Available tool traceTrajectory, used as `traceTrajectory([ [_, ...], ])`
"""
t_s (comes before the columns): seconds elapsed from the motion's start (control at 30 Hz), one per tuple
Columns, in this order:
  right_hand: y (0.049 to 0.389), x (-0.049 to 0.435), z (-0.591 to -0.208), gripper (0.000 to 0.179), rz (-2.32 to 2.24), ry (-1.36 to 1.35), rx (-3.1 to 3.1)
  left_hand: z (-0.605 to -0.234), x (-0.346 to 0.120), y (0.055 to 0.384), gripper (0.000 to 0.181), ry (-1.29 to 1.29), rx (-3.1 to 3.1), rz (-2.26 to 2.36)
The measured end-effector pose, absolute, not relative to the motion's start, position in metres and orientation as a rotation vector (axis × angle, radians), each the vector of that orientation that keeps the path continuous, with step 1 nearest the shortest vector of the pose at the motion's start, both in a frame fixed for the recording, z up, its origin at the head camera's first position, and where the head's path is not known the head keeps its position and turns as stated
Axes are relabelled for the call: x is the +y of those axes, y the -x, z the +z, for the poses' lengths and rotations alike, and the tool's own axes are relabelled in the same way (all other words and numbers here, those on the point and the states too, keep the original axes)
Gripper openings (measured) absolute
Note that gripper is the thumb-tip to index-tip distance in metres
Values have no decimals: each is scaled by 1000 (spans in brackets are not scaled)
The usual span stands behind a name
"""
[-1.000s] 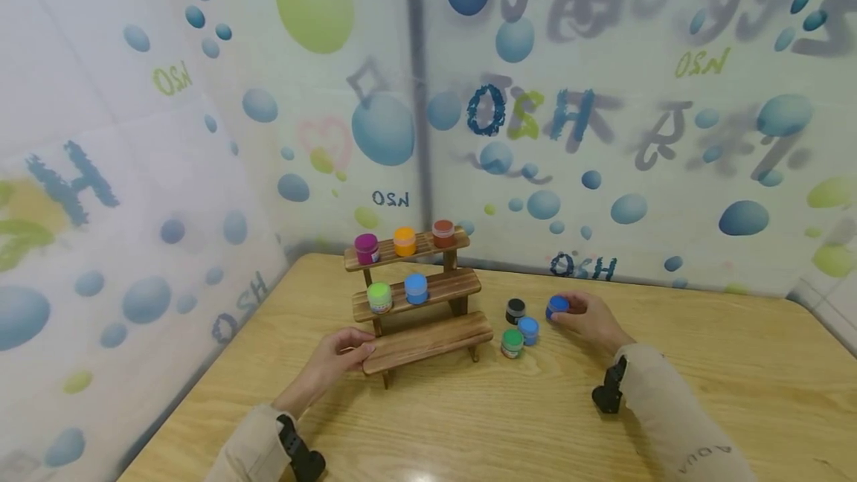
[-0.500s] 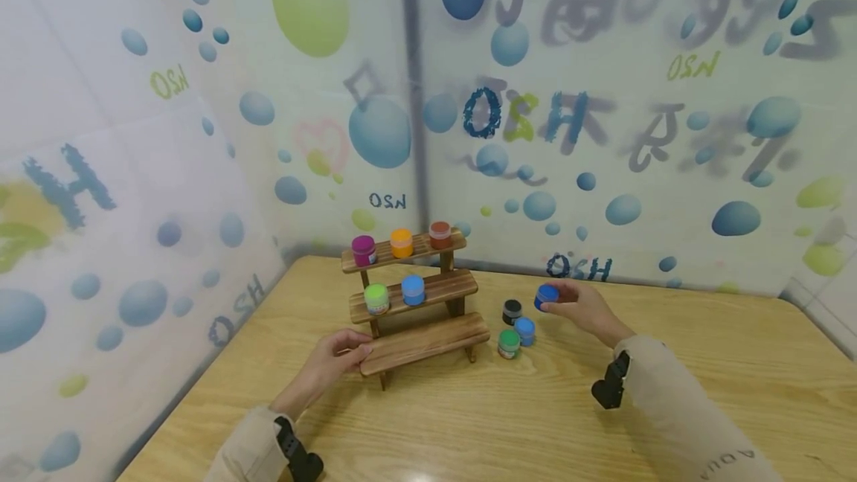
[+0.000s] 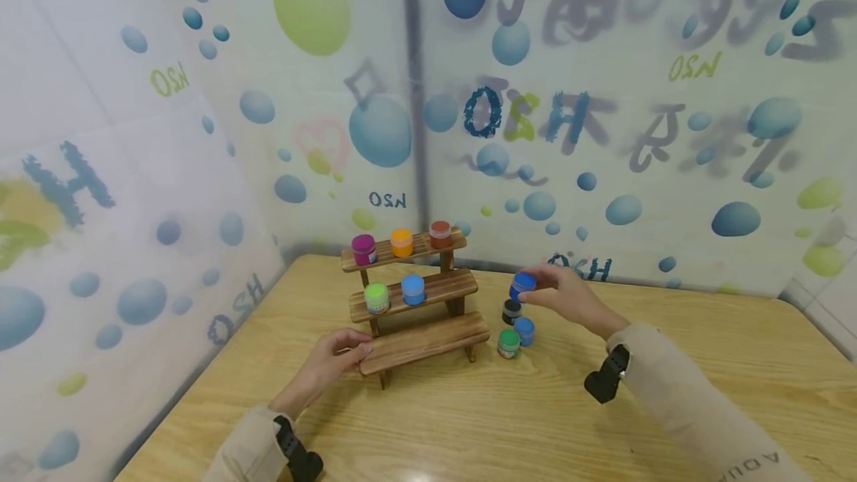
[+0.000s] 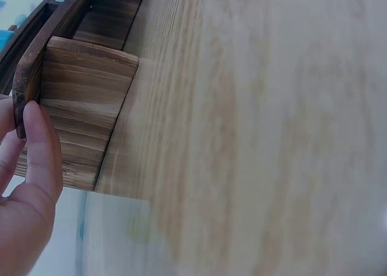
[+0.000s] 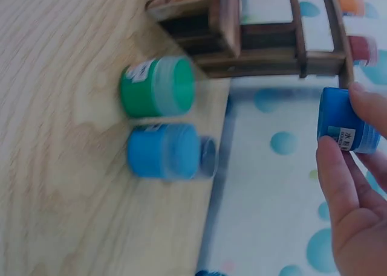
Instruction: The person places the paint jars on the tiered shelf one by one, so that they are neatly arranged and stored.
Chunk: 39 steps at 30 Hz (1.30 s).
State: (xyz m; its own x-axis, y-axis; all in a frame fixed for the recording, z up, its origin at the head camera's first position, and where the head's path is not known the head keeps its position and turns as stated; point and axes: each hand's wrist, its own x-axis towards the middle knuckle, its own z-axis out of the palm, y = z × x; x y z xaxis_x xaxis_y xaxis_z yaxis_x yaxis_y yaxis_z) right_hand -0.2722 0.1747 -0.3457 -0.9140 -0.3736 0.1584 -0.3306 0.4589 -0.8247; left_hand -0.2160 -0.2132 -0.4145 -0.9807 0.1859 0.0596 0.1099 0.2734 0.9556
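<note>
Pinched between the fingers and thumb of my right hand [image 3: 569, 296] is a dark blue paint jar [image 5: 341, 119], raised off the table. In the head view it overlaps the top of a black jar [image 3: 512, 311] standing on the wood. Close by stand a light blue jar [image 3: 525, 331] and a green jar [image 3: 509, 344]. My left hand [image 3: 329, 359] grips the left end of the bottom step of a three-tier wooden shelf [image 3: 428, 344], thumb on one face in the left wrist view. That bottom step is bare.
Purple [image 3: 364, 250], orange [image 3: 402, 242] and brown [image 3: 440, 234] jars line the shelf's top step. On the middle step sit a lime green jar [image 3: 376, 298] and another light blue jar [image 3: 413, 289]. A patterned curtain [image 3: 535, 132] hangs behind the table [image 3: 469, 430].
My right hand has lifted the dark blue jar off the table and carried it left, above the black jar. My left hand keeps its grip on the shelf.
</note>
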Motion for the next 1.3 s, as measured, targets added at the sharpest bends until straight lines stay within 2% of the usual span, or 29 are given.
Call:
traceTrajectory([
  [0.23, 265, 148, -321, 48, -1411, 797, 2609, -416, -214, 217, 29, -294, 2445, 1842],
  [0.57, 266, 113, -317, 43, -1327, 991, 2655, -415, -214, 216, 28, -302, 2445, 1843],
  [1.3, 289, 78, -335, 42, -1367, 771, 2688, -415, -215, 216, 27, -292, 2473, 1830],
])
